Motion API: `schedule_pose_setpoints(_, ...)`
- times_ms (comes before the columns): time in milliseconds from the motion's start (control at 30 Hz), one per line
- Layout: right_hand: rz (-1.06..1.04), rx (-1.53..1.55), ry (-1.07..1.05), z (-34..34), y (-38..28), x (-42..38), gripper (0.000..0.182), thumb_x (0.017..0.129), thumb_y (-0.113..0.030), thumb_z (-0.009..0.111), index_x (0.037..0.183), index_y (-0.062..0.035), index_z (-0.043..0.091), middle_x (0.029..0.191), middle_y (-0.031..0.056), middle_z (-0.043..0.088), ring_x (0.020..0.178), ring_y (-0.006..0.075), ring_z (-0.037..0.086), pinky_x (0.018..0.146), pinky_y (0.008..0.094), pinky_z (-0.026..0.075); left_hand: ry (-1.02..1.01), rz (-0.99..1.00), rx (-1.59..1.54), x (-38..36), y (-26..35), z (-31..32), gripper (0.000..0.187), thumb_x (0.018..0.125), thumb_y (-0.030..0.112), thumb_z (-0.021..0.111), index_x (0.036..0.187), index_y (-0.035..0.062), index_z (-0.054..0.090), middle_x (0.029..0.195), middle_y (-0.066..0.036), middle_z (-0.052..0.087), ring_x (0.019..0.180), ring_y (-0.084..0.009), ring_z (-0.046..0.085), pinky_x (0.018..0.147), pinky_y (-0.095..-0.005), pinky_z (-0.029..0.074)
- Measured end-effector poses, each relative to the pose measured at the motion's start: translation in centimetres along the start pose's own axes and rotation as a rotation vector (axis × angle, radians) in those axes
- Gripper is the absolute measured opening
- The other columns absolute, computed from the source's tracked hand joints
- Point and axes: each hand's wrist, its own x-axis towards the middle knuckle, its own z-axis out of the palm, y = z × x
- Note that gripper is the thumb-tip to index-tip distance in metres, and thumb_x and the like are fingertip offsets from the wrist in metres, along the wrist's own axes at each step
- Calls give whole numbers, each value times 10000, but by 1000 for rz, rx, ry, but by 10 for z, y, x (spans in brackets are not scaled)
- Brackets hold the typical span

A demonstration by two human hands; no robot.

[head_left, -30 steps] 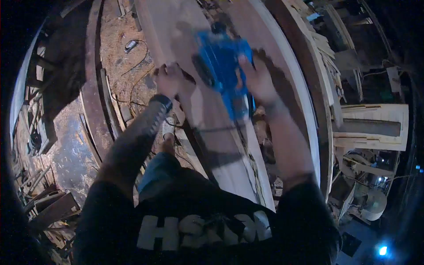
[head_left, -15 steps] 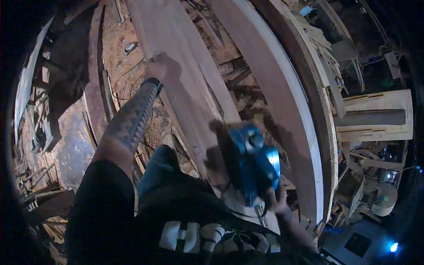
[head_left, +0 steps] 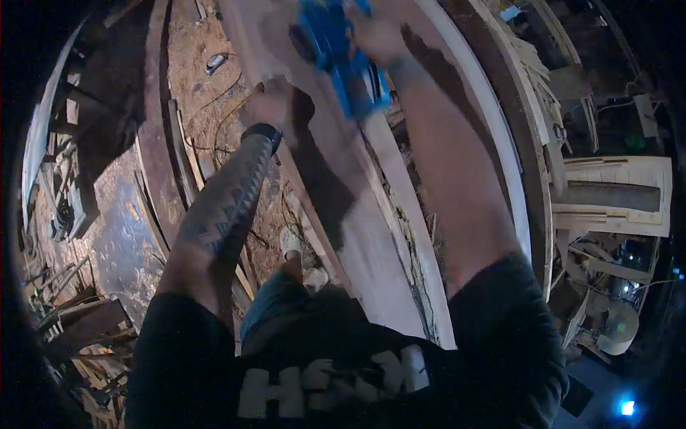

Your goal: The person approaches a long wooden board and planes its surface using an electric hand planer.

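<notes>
My right hand [head_left: 375,36] is wrapped round a blue power tool [head_left: 334,53], slightly blurred, on the far part of a long wooden plank [head_left: 375,264]. A dark crack with rough edges runs along this plank. My left hand [head_left: 270,104] rests at the plank's left edge, fingers curled; whether it grips the edge is hidden. A dark band circles my left wrist, and the forearm is tattooed.
Another long plank [head_left: 471,71] lies to the right. Sawdust covers the ground at the left, where a small metallic object [head_left: 216,63] and a cord lie. A pale wooden panel [head_left: 611,222] is at the right. Scrap wood lies on both sides.
My right hand and the blue tool have moved from near my body to the far part of the plank. My left hand has shifted slightly to the right.
</notes>
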Motion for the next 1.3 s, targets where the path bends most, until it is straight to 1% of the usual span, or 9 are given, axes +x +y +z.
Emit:
schedule_pose_setpoints(200,58,35,-51,18,-16,30,494,1052,-505,582,1065,-14,633,724,85,652,608,196,650,574,353,534,-241,-451,-292,6,49,-58,674,1026,565,444,1393,22,599,1330,-331,642,1287,-518,582,1078,-530,474)
schedule_pose_setpoints(300,50,97,40,20,-1,-34,488,1056,-503,579,1065,-18,634,735,87,658,617,198,654,582,353,538,-63,-402,-248,-10,78,-80,641,1014,528,503,1381,11,601,1335,-334,635,1279,-509,586,1101,-523,455)
schedule_pose_setpoints(367,100,115,145,21,-14,-132,612,1043,-559,566,1076,48,635,781,139,707,687,264,726,653,416,572,159,-217,-230,-29,74,-89,559,1007,465,552,1331,15,618,1296,-310,648,1238,-500,597,1079,-534,459)
schedule_pose_setpoints(467,361,186,112,16,-49,-297,378,1084,-375,583,1184,-11,595,772,54,638,638,153,616,586,360,519,263,274,-162,-96,140,-163,418,980,271,661,1341,65,609,1177,-193,696,1136,-421,612,990,-506,490)
schedule_pose_setpoints(600,293,127,-43,2,-26,-513,361,1082,-252,562,1319,17,522,877,57,633,763,163,614,689,368,519,-41,779,-197,-259,237,-210,591,889,571,702,1352,206,659,1363,-155,527,1300,-420,471,1037,-620,406)
schedule_pose_setpoints(733,322,165,90,1,-8,-714,510,1050,-232,569,1407,105,430,979,136,656,781,188,653,689,346,535,-461,919,-309,-360,278,-222,421,845,533,739,1097,196,725,1172,-108,611,1162,-383,557,933,-583,482)
schedule_pose_setpoints(867,325,250,-16,-6,-44,-716,570,1038,-236,584,1421,143,400,1020,170,664,799,193,664,688,335,541,-529,929,-432,-397,275,-219,281,826,412,743,974,174,727,1017,-60,655,1027,-322,634,895,-518,529)
schedule_pose_setpoints(1033,306,-32,-117,14,-55,-587,504,1054,-274,549,1372,104,448,923,191,669,777,217,680,675,365,539,-671,1026,-414,-278,232,-211,338,884,394,718,1121,152,712,1152,-107,707,1121,-353,657,968,-484,547)
schedule_pose_setpoints(1300,117,110,142,73,-90,-304,389,1059,-377,597,1094,9,631,807,159,684,710,287,685,687,430,534,-116,298,-447,-137,129,-282,377,939,271,754,1222,47,645,1142,-191,686,1066,-388,674,911,-472,551)
